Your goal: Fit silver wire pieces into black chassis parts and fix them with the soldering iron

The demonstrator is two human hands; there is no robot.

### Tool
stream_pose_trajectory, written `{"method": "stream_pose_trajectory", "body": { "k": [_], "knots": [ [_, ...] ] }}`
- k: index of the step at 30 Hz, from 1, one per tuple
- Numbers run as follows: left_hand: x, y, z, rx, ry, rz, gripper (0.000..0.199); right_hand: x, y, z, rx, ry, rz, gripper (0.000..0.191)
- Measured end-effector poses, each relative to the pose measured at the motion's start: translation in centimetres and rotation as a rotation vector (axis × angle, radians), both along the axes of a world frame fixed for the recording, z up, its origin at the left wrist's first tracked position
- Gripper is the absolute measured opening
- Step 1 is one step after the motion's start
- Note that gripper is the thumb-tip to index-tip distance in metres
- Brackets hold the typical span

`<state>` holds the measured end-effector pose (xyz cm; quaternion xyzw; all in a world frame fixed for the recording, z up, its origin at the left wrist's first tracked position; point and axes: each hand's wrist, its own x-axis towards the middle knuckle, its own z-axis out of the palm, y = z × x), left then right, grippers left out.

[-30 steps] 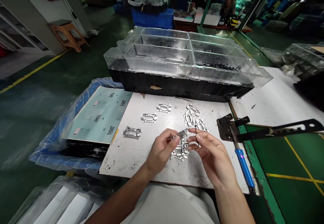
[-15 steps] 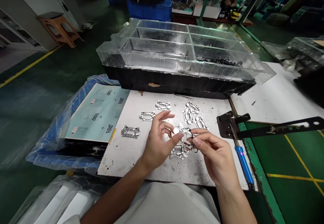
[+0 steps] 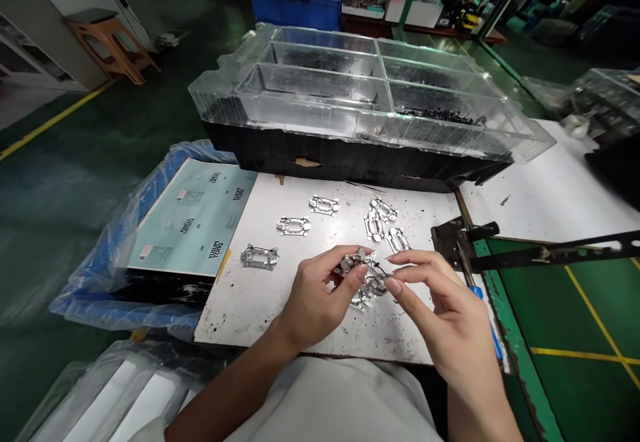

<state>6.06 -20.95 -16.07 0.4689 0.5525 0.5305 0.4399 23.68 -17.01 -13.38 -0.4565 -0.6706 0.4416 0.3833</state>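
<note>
My left hand [image 3: 320, 295] is closed on a small silver metal frame [image 3: 356, 263], thumb and fingers gripping its left side. My right hand [image 3: 440, 302] pinches a thin dark piece [image 3: 383, 274] at the frame's right side. Beneath the hands, more silver frames [image 3: 363, 301] lie on the white board, partly hidden. To the left three similar frames rest apart, one of them the lower left frame [image 3: 259, 256]. Behind my right hand several frames lie close together, including a tilted one [image 3: 399, 240].
A clear divided tray [image 3: 320, 110] holding small dark parts stands behind the board [image 3: 240, 315]. Left is a blue bin [image 3: 83, 295] with printed sheets [image 3: 187, 222]. At right are a black metal bracket [image 3: 453, 245], a blue-handled tool [image 3: 496, 339] and a green edge.
My left fingers have closed onto the metal frame. My right hand has shifted slightly right and down, partly covering the blue-handled tool. The view has moved a little.
</note>
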Motion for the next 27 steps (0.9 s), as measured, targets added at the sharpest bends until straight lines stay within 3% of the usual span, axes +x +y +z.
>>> {"method": "stream_pose_trajectory", "body": {
  "k": [5, 13, 27],
  "knots": [
    [0.30, -0.51, 0.91, 0.086, 0.170, 0.010, 0.024, -0.26, 0.72, -0.26, 0.021, -0.015, 0.125, 0.010],
    [0.31, -0.62, 0.73, 0.206, 0.138, 0.036, 0.019, -0.55, 0.43, -0.74, 0.039, 0.004, 0.143, 0.009],
    [0.61, -0.51, 0.50, 0.251, 0.152, 0.117, 0.016, -0.75, -0.09, -0.65, 0.126, 0.012, 0.120, 0.010]
  ]
}}
